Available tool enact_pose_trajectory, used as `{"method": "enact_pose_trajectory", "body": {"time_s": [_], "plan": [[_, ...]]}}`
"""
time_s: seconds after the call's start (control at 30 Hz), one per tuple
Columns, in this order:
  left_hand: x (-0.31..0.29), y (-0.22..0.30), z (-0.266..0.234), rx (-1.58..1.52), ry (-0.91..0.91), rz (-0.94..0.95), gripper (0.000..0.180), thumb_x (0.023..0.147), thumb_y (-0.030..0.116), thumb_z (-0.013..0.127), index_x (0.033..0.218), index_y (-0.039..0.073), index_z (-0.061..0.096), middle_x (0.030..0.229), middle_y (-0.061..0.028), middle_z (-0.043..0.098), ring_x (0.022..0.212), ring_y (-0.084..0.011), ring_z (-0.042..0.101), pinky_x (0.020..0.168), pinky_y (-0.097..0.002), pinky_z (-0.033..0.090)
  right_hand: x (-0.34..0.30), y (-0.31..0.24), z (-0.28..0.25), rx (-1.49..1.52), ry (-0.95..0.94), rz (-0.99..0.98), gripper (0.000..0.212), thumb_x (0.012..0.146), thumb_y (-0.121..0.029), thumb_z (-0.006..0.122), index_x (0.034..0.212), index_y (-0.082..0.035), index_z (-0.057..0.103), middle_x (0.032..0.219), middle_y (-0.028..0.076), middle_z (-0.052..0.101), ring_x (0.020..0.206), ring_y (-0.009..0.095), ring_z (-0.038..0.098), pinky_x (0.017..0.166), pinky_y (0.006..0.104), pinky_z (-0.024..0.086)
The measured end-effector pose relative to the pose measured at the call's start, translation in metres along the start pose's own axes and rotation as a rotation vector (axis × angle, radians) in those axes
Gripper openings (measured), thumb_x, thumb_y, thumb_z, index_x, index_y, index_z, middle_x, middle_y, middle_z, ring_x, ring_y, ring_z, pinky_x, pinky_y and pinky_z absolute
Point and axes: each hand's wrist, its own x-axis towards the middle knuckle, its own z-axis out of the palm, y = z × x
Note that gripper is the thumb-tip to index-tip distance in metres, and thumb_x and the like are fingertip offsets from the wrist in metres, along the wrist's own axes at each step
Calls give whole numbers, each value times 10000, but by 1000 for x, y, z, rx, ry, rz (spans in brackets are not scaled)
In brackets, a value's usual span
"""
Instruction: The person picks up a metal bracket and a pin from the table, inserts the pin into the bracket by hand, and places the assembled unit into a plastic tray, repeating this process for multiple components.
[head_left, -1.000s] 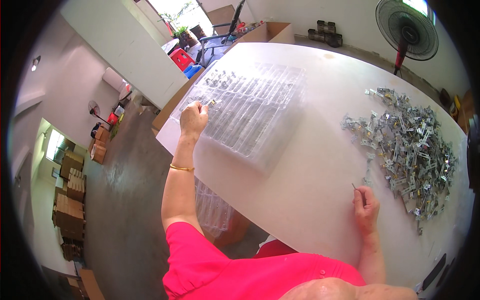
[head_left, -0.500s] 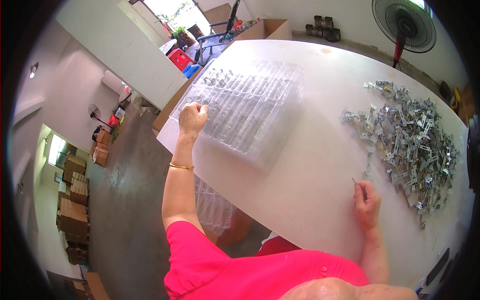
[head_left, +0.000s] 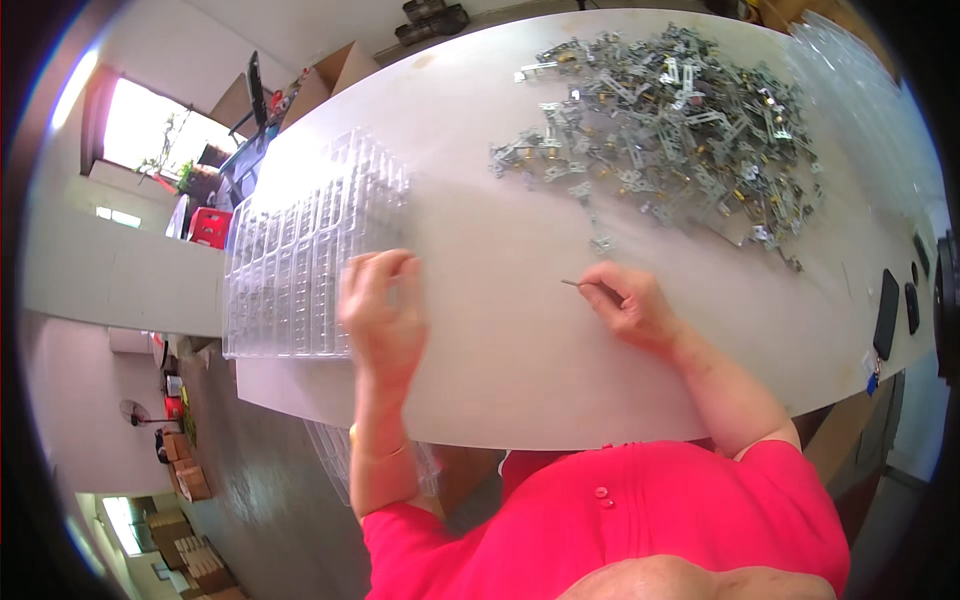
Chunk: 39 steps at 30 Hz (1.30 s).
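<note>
My right hand (head_left: 632,308) is closed over the table, pinching a thin dark metal rod (head_left: 570,282) whose tip points left. My left hand (head_left: 384,315), somewhat blurred, is beside the right edge of the clear plastic tray (head_left: 300,250). Its fingers are curved, with a gap between thumb and fingertips, and I see nothing held there. Rows of small metal pieces fill narrow compartments in the tray. Beyond my right hand lies a large heap of small silvery metal brackets (head_left: 690,130), some with brass-coloured bits; a few stray ones trail toward the hand.
The white table (head_left: 490,370) curves round in front of me. Clear plastic sheets or trays (head_left: 850,90) lie at its far right, and a black phone (head_left: 886,315) near the right edge. Below the left edge is another clear tray (head_left: 330,455). A red stool (head_left: 210,228) stands beyond the table.
My view has turned to the right. The left hand has come away from over the tray to its right side, its fingers loosened. The right hand still holds the rod.
</note>
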Motion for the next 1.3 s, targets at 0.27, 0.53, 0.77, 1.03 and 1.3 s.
{"method": "enact_pose_trajectory", "body": {"time_s": [0.27, 0.53, 0.77, 1.03, 1.3], "plan": [[-6, 53, 140, -324, -451, -294, 268, 896, 240, 708, 902, -26, 673, 867, -130, 657, 766, -211, 621, 727, -346, 514, -5, 8, -1, 312, 275, 20, 67, 997, -98, 609, 1020, -42, 582, 712, 1, 582, 628, 63, 543, 557, 245, 457], [15, 81, 176, -45, -680, -377, 425, 886, 387, 665, 898, -36, 618, 951, -215, 642, 879, -366, 635, 790, -442, 498, 2, 12, -14, 481, 371, 136, 84, 1014, -135, 593, 1003, -52, 587, 719, -16, 571, 633, 56, 531, 570, 221, 447], [1, 53, 189, -122, -519, -209, 261, 908, 240, 628, 849, -10, 583, 824, -170, 610, 803, -367, 614, 729, -457, 488, 4, 14, -10, 515, 374, 157, 94, 1015, -149, 598, 1006, -56, 586, 718, -19, 573, 632, 54, 535, 562, 216, 443], [-16, 62, 160, -679, -430, -448, 173, 940, 97, 665, 833, 4, 566, 884, -89, 701, 758, -141, 707, 572, -271, 509, 4, 15, -11, 513, 362, 183, 98, 1019, -167, 596, 1030, -71, 583, 716, -15, 581, 615, 44, 518, 543, 213, 428], [-20, 60, 150, -957, -496, -600, 171, 920, 121, 722, 872, 39, 579, 1007, -87, 705, 804, -108, 694, 561, -205, 484, 4, 15, -12, 481, 325, 197, 95, 1019, -165, 596, 1028, -71, 594, 721, -18, 582, 620, 43, 519, 545, 215, 428]]}}
